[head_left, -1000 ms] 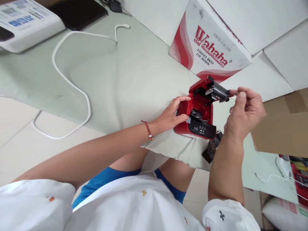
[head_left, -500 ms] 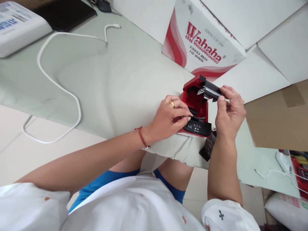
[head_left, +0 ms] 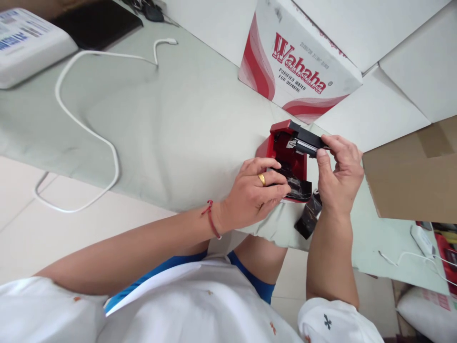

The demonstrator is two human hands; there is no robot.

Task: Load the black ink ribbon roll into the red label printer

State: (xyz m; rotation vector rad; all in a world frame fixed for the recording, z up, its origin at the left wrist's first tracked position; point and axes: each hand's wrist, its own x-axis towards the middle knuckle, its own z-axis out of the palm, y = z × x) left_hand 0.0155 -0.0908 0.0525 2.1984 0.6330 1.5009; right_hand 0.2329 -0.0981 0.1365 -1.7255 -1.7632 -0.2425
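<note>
A small red and black label printer (head_left: 263, 149) stands on the table near its front edge with its lid up. My right hand (head_left: 339, 174) is closed on the black edge of the raised lid (head_left: 310, 137), thumb below and fingers above. Inside the lid a dark roller and a metal strip show. A shiny black patterned label strip (head_left: 299, 186) lies over the printer's front panel and hides its buttons. My left hand (head_left: 255, 190) is closed at the strip's left part, its fingertips on it; the exact grip is partly hidden.
A black patterned piece (head_left: 307, 219) lies beside the printer at the table edge. Behind stands a Wahaha water carton (head_left: 300, 66), with a brown carton (head_left: 414, 176) to the right. A white cable (head_left: 114, 152) loops over the left table edge near a white device (head_left: 32, 52).
The black label strip now covers the front panel, whose buttons were showing before. My left hand has shifted down along it. My right hand and the lid have lowered slightly.
</note>
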